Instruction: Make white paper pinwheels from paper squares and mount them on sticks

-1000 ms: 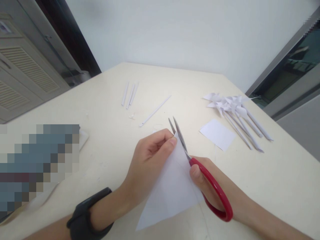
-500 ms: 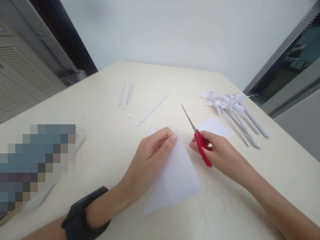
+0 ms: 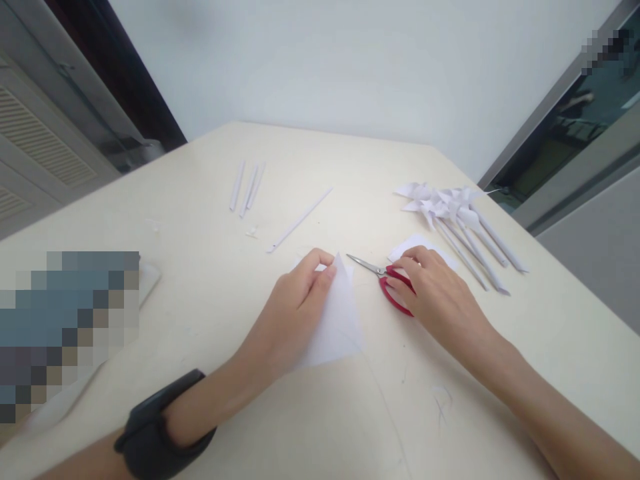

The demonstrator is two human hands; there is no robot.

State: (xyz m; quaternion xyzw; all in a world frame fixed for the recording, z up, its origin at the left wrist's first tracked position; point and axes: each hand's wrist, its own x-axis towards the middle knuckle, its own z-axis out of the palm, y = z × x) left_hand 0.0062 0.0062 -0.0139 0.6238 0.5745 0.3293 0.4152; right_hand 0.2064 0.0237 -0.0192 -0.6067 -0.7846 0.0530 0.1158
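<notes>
My left hand (image 3: pixel 293 310) pinches a white sheet of paper (image 3: pixel 334 327) between thumb and fingers near its pointed top corner. The sheet hangs down below and right of the hand, its left part hidden behind it. On the right, my right hand (image 3: pixel 437 290) has its thumb and fingers on the red handles of the scissors (image 3: pixel 381 272). The scissors lie nearly flat at the table, blades together and pointing left toward the sheet. Beyond the right hand, more white paper (image 3: pixel 417 244) lies partly covered by the fingers.
Several white paper pinwheels (image 3: pixel 440 203) with rolled sticks lie at the right. Rolled paper sticks (image 3: pixel 246 190) rest at the back left, and a longer thin stick (image 3: pixel 300 220) lies in the middle. A pixelated item (image 3: pixel 65 327) sits at left on the pale table (image 3: pixel 230 427).
My right hand has turned the scissors from pointing away to pointing left and lowered them to the table. My left hand has tilted the sheet, so less of it shows.
</notes>
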